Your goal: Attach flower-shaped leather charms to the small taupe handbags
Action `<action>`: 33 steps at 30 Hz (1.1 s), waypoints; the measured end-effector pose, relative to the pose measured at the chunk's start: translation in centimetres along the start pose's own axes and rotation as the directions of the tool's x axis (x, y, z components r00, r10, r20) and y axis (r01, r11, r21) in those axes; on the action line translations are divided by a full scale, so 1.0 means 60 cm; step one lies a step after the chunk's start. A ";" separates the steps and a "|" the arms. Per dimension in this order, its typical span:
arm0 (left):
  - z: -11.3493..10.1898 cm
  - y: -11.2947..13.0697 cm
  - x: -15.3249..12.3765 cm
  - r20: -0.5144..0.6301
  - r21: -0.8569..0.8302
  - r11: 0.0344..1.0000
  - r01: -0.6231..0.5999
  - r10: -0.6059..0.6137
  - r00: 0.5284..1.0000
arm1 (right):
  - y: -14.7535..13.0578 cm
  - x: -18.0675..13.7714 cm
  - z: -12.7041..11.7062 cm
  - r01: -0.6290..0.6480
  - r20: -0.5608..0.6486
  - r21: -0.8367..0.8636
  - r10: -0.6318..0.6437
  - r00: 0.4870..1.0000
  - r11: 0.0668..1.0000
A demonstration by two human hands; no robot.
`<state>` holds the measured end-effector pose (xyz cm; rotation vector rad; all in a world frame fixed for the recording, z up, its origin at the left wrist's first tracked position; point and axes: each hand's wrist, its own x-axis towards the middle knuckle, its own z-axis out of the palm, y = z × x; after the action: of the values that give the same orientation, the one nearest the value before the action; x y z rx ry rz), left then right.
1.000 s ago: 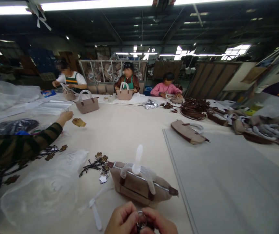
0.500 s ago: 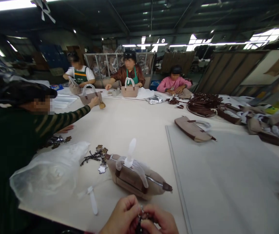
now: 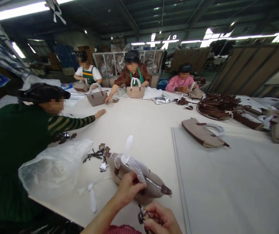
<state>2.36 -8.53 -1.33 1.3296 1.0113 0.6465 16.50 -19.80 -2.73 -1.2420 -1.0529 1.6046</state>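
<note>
1. Since half a second ago our left hand [image 3: 129,188] has parted from our right hand [image 3: 162,221] and gone forward, toward 12 o'clock, onto the small beige fabric handbag with brown trim [image 3: 155,191]. The co-worker's striped sleeve [image 3: 68,123] at 10 o'clock has drawn back, and its hand now lies flat on the cream counter [image 3: 139,130].
2. Our left grip is pressed together, pinching the handbag's top edge beside the zip. Our right grip is closed round a small silvery metal ring clasp [image 3: 142,217], held close to us at 6 o'clock of the handbag.
3. The handbag lies on its side on the counter at 12 o'clock, just ahead of our hands. Its white plastic-wrapped handles [image 3: 135,167] point toward 11 o'clock, with one loose wrap end standing up.
4. We judge the handbag light and soft-walled, so it would sag if lifted by one corner. The film on the handles looks slippery, so the stitched top edge or the brown end tab seems the surer hold. The ring clasp is small, hard and easy to drop.
5. A crumpled clear plastic bag [image 3: 54,169] lies at 9 o'clock of the handbag. Dark flower-shaped charms [image 3: 97,155] lie at 10 o'clock, just beside it. A second beige handbag [image 3: 201,133] rests well apart at 2 o'clock, on the edge of a pale grey sheet [image 3: 227,188].
</note>
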 end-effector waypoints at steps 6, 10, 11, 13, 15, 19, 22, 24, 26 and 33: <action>-0.018 0.020 -0.008 0.099 0.200 0.980 0.020 -0.040 0.994 | -0.008 0.028 -0.018 -0.017 0.029 -0.084 0.020 0.999 0.996; -0.017 0.006 -0.012 0.053 0.239 0.971 0.015 -0.029 0.998 | -0.014 0.051 -0.026 -0.025 0.029 -0.183 0.031 0.999 0.983; -0.015 0.003 -0.011 0.039 0.228 0.973 0.027 -0.037 0.999 | -0.014 0.055 -0.026 -0.048 0.029 -0.178 0.054 0.998 0.983; -0.009 -0.001 -0.012 0.024 0.201 0.978 0.048 -0.054 0.998 | -0.008 0.060 -0.022 -0.126 0.018 -0.145 0.130 0.991 0.981; -0.004 0.002 -0.016 0.037 0.142 0.987 0.069 -0.075 0.996 | 0.004 0.062 -0.018 -0.199 0.005 -0.096 0.200 0.980 0.975; -0.007 0.020 -0.043 -0.081 0.198 0.979 0.053 -0.037 0.996 | 0.029 0.058 -0.011 -0.265 -0.025 -0.008 0.265 0.964 0.964; -0.020 0.032 -0.071 -0.168 0.387 0.919 0.071 -0.005 0.986 | 0.035 0.052 -0.005 -0.228 -0.065 0.039 0.230 0.971 0.973; -0.026 0.030 -0.083 -0.061 0.390 0.916 0.094 -0.076 0.995 | 0.032 0.048 0.004 -0.188 -0.080 0.056 0.192 0.978 0.981; -0.027 0.019 -0.087 0.039 0.318 0.944 0.085 -0.103 0.994 | 0.026 0.043 0.015 -0.149 -0.084 0.050 0.153 0.985 0.988; -0.015 -0.034 -0.077 0.040 -0.074 0.945 0.320 -0.318 0.947 | 0.010 0.024 0.050 0.010 -0.172 0.021 -0.006 0.985 1.000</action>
<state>-0.84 -12.46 -2.21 1.0712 1.1363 0.4157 13.23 -19.00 -3.19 -1.3338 -0.9280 1.4702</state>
